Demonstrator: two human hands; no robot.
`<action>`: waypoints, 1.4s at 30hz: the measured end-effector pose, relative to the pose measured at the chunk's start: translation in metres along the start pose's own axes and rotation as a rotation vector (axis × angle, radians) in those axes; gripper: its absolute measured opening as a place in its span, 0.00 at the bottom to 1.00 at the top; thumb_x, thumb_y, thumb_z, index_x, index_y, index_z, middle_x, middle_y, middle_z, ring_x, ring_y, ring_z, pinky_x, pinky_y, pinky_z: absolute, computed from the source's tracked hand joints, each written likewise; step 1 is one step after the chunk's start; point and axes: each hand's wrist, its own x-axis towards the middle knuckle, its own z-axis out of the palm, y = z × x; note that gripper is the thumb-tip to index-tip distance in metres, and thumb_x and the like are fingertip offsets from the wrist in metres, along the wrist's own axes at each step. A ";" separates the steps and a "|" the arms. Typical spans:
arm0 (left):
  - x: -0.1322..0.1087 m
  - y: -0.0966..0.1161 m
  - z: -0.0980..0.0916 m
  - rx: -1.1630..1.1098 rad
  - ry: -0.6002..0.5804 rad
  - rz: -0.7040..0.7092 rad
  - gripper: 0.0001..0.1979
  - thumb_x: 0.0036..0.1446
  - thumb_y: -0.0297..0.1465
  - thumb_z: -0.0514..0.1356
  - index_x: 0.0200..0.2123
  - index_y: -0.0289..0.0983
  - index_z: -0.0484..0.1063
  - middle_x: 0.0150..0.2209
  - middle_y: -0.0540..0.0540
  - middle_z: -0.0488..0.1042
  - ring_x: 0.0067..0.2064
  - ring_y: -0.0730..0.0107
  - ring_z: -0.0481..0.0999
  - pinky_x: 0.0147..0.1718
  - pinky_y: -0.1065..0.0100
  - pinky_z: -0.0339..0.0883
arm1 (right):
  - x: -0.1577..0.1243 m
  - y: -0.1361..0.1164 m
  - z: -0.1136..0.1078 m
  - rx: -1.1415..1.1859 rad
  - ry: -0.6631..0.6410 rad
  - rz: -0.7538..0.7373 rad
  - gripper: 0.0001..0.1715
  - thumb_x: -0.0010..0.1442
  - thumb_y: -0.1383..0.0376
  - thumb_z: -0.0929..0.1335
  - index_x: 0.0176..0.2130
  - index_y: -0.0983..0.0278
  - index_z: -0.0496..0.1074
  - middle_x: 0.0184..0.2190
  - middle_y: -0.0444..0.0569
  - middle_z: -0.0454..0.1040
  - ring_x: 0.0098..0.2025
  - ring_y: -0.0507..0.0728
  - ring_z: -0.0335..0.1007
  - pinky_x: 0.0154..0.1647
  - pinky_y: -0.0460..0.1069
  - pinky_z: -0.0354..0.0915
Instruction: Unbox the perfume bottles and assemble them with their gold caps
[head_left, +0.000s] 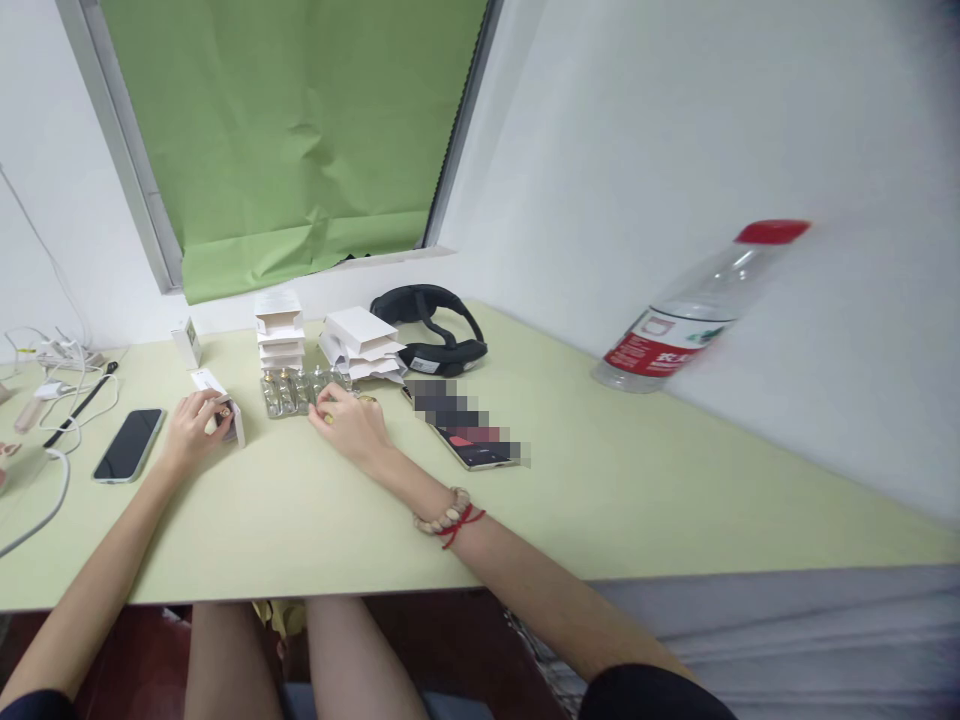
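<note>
My left hand [193, 425] is curled around a small white box [234, 420] lying on the pale green table [600, 480], with a small amber item at its open end. My right hand [351, 420] rests with bent fingers on the near edge of a clear plastic tray [289, 392] that holds several small amber vials. A small yellowish piece shows under its fingertips; I cannot make out what it is. A bead bracelet with a red cord [448, 515] is on my right wrist.
Two stacks of white boxes [279, 328] [364, 343] stand behind the tray, and a black head-worn device [435, 325] beside them. A phone [129, 444] and white cables [52, 390] lie at the left, another phone [480, 445] at the right. A red-capped water bottle [690, 315] stands by the wall.
</note>
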 end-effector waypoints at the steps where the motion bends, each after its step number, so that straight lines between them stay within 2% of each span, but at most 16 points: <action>1: 0.000 0.001 -0.001 0.005 0.009 0.012 0.02 0.58 0.29 0.58 0.32 0.39 0.71 0.40 0.43 0.77 0.41 0.64 0.77 0.38 0.63 0.69 | -0.001 -0.001 0.002 0.037 0.045 -0.036 0.21 0.64 0.61 0.63 0.24 0.63 0.77 0.36 0.45 0.77 0.24 0.47 0.67 0.24 0.46 0.52; 3: 0.001 0.004 -0.003 0.009 0.014 0.029 0.02 0.58 0.29 0.59 0.32 0.40 0.71 0.39 0.43 0.77 0.41 0.65 0.77 0.37 0.63 0.68 | -0.004 -0.003 0.005 0.124 0.108 -0.112 0.19 0.63 0.61 0.64 0.26 0.62 0.77 0.35 0.45 0.78 0.24 0.47 0.66 0.23 0.46 0.53; 5: 0.002 0.009 -0.004 -0.001 -0.001 0.035 0.02 0.58 0.29 0.59 0.32 0.40 0.71 0.38 0.44 0.78 0.41 0.65 0.78 0.38 0.63 0.68 | -0.007 -0.007 0.006 0.217 0.122 -0.190 0.14 0.63 0.62 0.65 0.33 0.62 0.79 0.34 0.44 0.79 0.23 0.46 0.67 0.23 0.44 0.55; 9: 0.004 0.027 -0.003 -0.044 -0.025 0.053 0.01 0.58 0.29 0.59 0.33 0.40 0.70 0.39 0.45 0.78 0.46 0.64 0.78 0.42 0.61 0.67 | -0.014 -0.016 0.010 0.331 0.026 -0.380 0.16 0.64 0.62 0.64 0.48 0.59 0.77 0.27 0.40 0.79 0.22 0.46 0.67 0.25 0.42 0.59; 11: 0.004 0.036 -0.001 -0.051 -0.032 0.071 0.01 0.59 0.29 0.59 0.33 0.40 0.70 0.40 0.45 0.78 0.49 0.63 0.77 0.44 0.60 0.66 | -0.016 -0.020 0.012 0.332 -0.006 -0.454 0.16 0.64 0.62 0.64 0.47 0.58 0.77 0.24 0.40 0.78 0.21 0.47 0.68 0.25 0.43 0.59; 14: 0.004 0.047 0.002 -0.075 -0.047 0.106 0.02 0.59 0.31 0.59 0.36 0.40 0.71 0.43 0.43 0.78 0.52 0.61 0.76 0.47 0.59 0.65 | -0.019 -0.024 0.015 0.314 0.020 -0.498 0.16 0.65 0.61 0.64 0.45 0.58 0.79 0.22 0.40 0.79 0.19 0.47 0.68 0.24 0.44 0.59; 17: 0.003 0.053 0.005 -0.104 -0.049 0.123 0.06 0.59 0.31 0.59 0.40 0.40 0.70 0.45 0.42 0.77 0.52 0.60 0.75 0.48 0.59 0.65 | -0.020 -0.025 0.016 0.281 0.075 -0.486 0.16 0.64 0.60 0.65 0.46 0.57 0.79 0.19 0.39 0.77 0.20 0.48 0.69 0.26 0.43 0.60; 19: 0.004 0.054 0.006 -0.119 -0.029 0.131 0.08 0.59 0.30 0.58 0.43 0.40 0.70 0.45 0.41 0.76 0.52 0.61 0.75 0.48 0.59 0.65 | -0.019 -0.025 0.016 0.240 0.096 -0.423 0.15 0.63 0.60 0.66 0.47 0.57 0.79 0.19 0.40 0.77 0.21 0.48 0.71 0.27 0.43 0.60; 21: 0.005 0.056 0.006 -0.135 -0.023 0.136 0.11 0.59 0.30 0.59 0.45 0.40 0.69 0.46 0.41 0.76 0.51 0.61 0.75 0.49 0.59 0.65 | -0.018 -0.024 0.016 0.204 0.087 -0.352 0.16 0.60 0.59 0.68 0.47 0.56 0.78 0.20 0.40 0.78 0.23 0.49 0.73 0.27 0.44 0.59; 25: 0.006 0.058 0.004 -0.172 -0.087 0.114 0.15 0.57 0.32 0.59 0.49 0.40 0.68 0.48 0.39 0.75 0.54 0.59 0.73 0.53 0.57 0.64 | -0.017 -0.021 0.017 0.184 0.040 -0.284 0.17 0.59 0.57 0.70 0.49 0.55 0.78 0.20 0.39 0.78 0.24 0.50 0.74 0.26 0.44 0.57; 31: 0.007 0.060 0.005 -0.216 -0.157 0.077 0.21 0.54 0.36 0.62 0.51 0.40 0.68 0.53 0.36 0.72 0.62 0.49 0.65 0.58 0.48 0.59 | -0.018 -0.020 0.020 0.215 0.014 -0.279 0.18 0.61 0.56 0.69 0.50 0.56 0.78 0.20 0.40 0.78 0.22 0.49 0.73 0.25 0.44 0.57; 38: 0.006 0.060 0.005 -0.214 -0.167 0.117 0.22 0.56 0.38 0.61 0.53 0.38 0.66 0.55 0.34 0.71 0.63 0.50 0.64 0.61 0.46 0.57 | -0.018 -0.020 0.020 0.108 0.106 -0.320 0.16 0.62 0.54 0.68 0.45 0.56 0.80 0.17 0.41 0.76 0.21 0.50 0.71 0.23 0.45 0.55; 42: 0.006 0.058 0.004 -0.237 -0.216 0.118 0.23 0.57 0.38 0.60 0.55 0.39 0.65 0.55 0.35 0.71 0.62 0.52 0.67 0.60 0.48 0.59 | -0.018 -0.021 0.020 0.082 0.120 -0.294 0.16 0.62 0.53 0.68 0.44 0.57 0.80 0.17 0.42 0.76 0.22 0.50 0.72 0.23 0.45 0.55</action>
